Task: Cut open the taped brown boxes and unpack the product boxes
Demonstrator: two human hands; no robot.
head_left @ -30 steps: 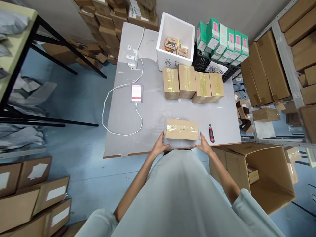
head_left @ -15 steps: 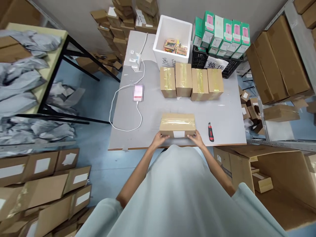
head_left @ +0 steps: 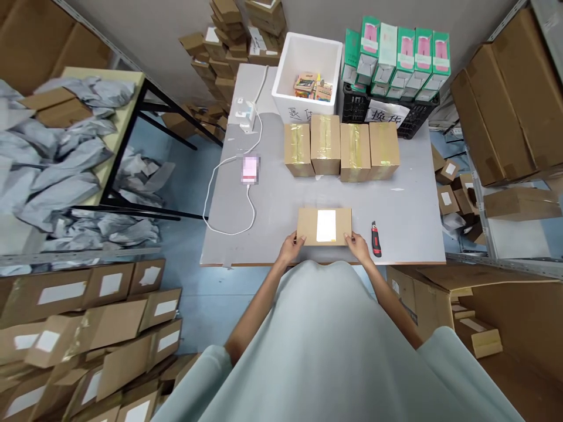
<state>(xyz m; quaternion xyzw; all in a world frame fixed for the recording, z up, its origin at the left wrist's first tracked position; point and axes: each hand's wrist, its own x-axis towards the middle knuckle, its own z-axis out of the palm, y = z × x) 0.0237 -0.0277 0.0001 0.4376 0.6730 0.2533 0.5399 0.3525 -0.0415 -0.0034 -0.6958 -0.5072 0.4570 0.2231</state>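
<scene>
Head view gave me a grey table (head_left: 272, 199) from above. I saw the left hand (head_left: 290, 247) pinching the near left corner of a small carton (head_left: 307, 225), while the right hand (head_left: 358, 246) pinched its near right corner, thumbs towards the face with a white label (head_left: 326, 226). That carton was close to the table's front edge, label up; I could not tell whether its underside touched the surface. A red and black utility knife (head_left: 376, 239) lay near the right hand, off to its right. Farther back, I had four taped boxes (head_left: 325, 143) in a row, standing before a white foam bin (head_left: 282, 97) and a black crate (head_left: 352, 105) with green boxes (head_left: 368, 55).
</scene>
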